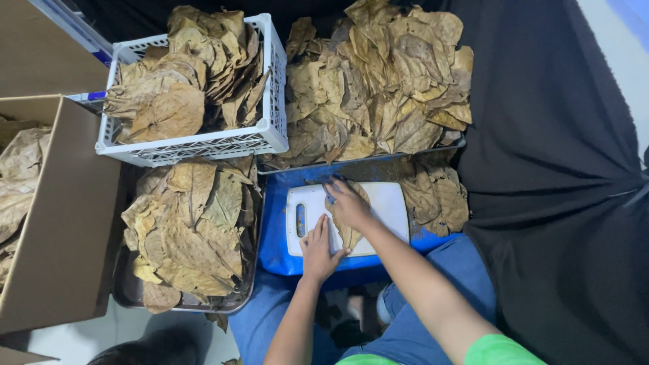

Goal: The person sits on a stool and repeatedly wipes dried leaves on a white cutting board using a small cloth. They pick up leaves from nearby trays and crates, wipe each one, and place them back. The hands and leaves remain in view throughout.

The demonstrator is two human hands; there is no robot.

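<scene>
Fingers flat, pressing dry leaf [349, 233] | left hand [318, 249], right hand [348, 204] | white cutting board [389, 203]

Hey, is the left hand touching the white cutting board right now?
Touching. The head view shows the left hand lying flat on the white cutting board, fingers spread beside the dried leaf under the right hand.

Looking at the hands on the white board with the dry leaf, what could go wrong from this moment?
1. The dry leaf looks brittle; pressed under the left hand and right hand, it may crack.
2. The white cutting board rests on a blue tray over the lap, so it could slide or tip.
3. The heaped leaf pile behind might spill onto the board.
</scene>
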